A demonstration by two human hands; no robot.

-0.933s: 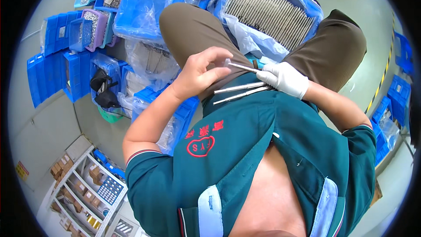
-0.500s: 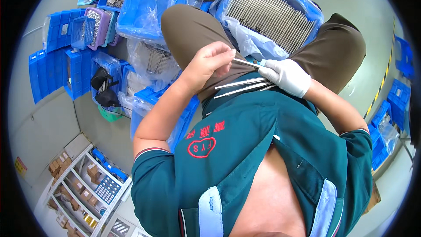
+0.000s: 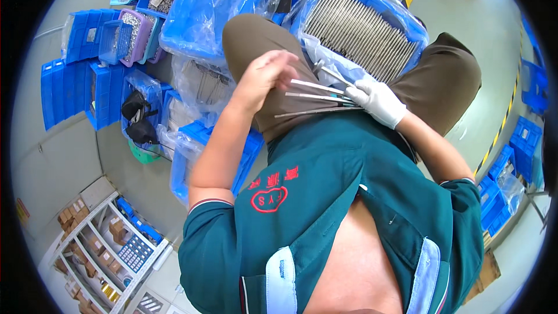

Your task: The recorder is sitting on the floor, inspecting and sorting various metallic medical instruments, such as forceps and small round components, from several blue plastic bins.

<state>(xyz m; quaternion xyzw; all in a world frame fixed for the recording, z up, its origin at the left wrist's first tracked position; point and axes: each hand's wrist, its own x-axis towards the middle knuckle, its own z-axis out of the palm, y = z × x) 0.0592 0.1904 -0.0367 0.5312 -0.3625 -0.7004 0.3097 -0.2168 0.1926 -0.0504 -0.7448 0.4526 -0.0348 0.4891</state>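
My right hand (image 3: 376,100) wears a white glove and is closed around several slim metal rods (image 3: 317,97). They fan out to the left over my lap, their far ends apart. One rod with a wider end (image 3: 331,73) points up and left, away from the others. My bare left hand (image 3: 267,78) is just left of the rod ends, its fingers loosely apart and slightly blurred, with nothing visible in them. In front of my knees, a blue bin (image 3: 419,38) lined with clear plastic holds many similar rods (image 3: 357,29) lying in a row.
A large plastic-lined blue bin (image 3: 174,38) stands at the front left. Beyond it are small baskets of metal parts, one purple (image 3: 139,38). Stacked blue crates (image 3: 58,96) stand far left, with a shelf of boxes (image 3: 87,238) behind. More blue bins (image 3: 497,206) line the right.
My left hand has moved left and up, off the rod it was at, and its fingers have loosened. The rods in my right hand have spread; one now angles upward.
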